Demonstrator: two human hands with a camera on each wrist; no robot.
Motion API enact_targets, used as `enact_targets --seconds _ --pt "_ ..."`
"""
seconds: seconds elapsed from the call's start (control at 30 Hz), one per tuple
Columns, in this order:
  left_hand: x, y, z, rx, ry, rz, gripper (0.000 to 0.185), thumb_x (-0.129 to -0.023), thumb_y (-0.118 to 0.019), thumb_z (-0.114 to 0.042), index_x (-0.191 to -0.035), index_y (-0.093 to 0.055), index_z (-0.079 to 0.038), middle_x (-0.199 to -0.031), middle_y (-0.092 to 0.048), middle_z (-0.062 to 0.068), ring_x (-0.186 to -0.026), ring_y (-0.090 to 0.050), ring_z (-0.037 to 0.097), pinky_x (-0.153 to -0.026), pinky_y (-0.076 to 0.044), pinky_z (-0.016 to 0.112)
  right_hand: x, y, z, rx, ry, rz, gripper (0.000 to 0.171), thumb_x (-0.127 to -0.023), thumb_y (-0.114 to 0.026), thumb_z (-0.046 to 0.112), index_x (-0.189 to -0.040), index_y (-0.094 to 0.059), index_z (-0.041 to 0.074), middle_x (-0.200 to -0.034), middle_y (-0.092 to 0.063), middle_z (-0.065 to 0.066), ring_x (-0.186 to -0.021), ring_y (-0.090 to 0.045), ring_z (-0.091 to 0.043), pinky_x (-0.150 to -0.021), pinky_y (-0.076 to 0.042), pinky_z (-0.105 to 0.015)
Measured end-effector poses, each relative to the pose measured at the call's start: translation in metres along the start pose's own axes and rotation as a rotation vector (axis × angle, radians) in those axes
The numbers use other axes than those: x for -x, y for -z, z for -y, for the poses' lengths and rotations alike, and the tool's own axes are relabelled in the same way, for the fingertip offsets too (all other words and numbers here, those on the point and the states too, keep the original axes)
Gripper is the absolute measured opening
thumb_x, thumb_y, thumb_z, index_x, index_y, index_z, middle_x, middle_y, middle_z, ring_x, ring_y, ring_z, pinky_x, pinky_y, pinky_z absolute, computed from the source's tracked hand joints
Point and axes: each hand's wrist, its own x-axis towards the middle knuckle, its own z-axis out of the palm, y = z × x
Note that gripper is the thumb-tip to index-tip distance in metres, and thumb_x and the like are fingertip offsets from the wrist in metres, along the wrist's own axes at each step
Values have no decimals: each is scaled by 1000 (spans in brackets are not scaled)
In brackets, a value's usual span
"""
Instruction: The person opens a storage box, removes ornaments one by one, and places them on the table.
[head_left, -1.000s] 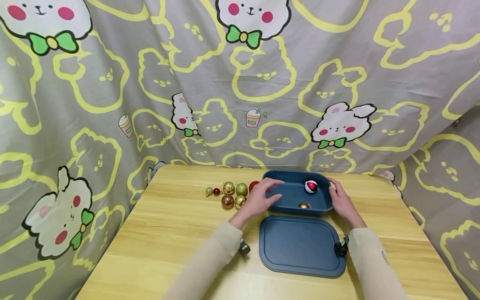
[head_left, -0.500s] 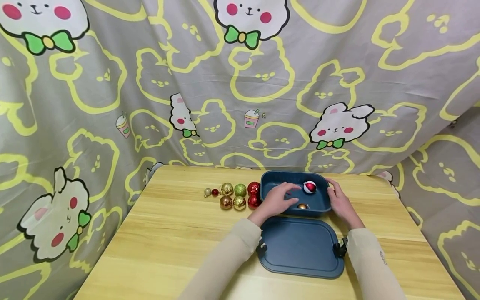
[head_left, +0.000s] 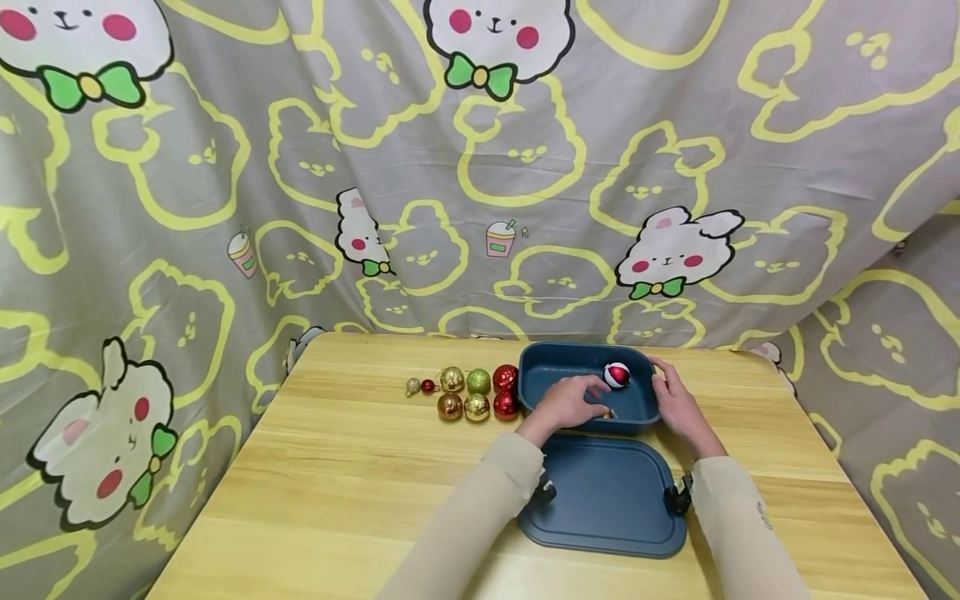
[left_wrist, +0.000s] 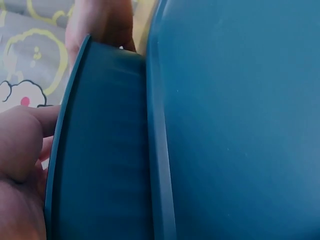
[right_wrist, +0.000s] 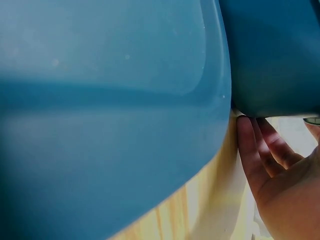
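Grey cloth printed with yellow-outlined rabbits hangs behind and beside a pale wooden desk (head_left: 337,467), where a blue lid (head_left: 603,504) lies flat just in front of an open blue box (head_left: 555,364). Two baubles are in the box, the red-and-white bauble (head_left: 617,375) and a gold one under the left hand (head_left: 572,402), whose curled fingers reach it, grip hidden. Eight baubles (head_left: 477,393) wait left of the box, while the right hand (head_left: 675,407) holds its right wall.
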Motion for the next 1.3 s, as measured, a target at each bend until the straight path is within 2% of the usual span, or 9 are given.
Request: enact_targets --seconds 0.13,0.47,0.6,0.83,1.3 --pt "-2 -1 -2 -9 35 16 33 -97 -75 -31 -129 -72 -24 -120 -75 -4 -109 -67 12 -96 -53 30 0 0 0 0 -7 3 57 -115 -23 39 -166 -19 15 -164 -24 -34 -147 -28 -57 -120 -21 -72" --pt "-11 -4 2 -54 75 56 29 -93 -78 -38 -120 -77 -27 -102 -75 -12 -93 -64 5 -85 -51 25 0 -1 0 10 -1 -2 57 -114 -24 40 -165 -20 15 -164 -25 -32 -145 -30 -56 -119 -22 -72" --pt "-11 -3 4 -31 50 67 26 -94 -78 -36 -118 -78 -25 -103 -76 -11 -94 -65 6 -85 -51 25 0 -2 0 7 1 -3 57 -114 -24 41 -165 -20 15 -164 -27 -33 -145 -32 -55 -119 -22 -72" --pt "-13 -3 7 71 -1 87 25 -93 -79 -25 -117 -78 -19 -104 -79 -6 -100 -69 7 -91 -52 22 1 -1 2 3 0 -8 57 -114 -24 41 -165 -21 15 -164 -26 -32 -146 -30 -55 -119 -22 -71" --pt "-12 -5 11 104 -12 17 19 -96 -75 -18 -115 -79 -16 -107 -77 -4 -100 -66 10 -91 -51 22 1 -1 2 -8 5 -7 57 -114 -24 40 -165 -21 14 -165 -25 -31 -147 -28 -56 -120 -20 -72"
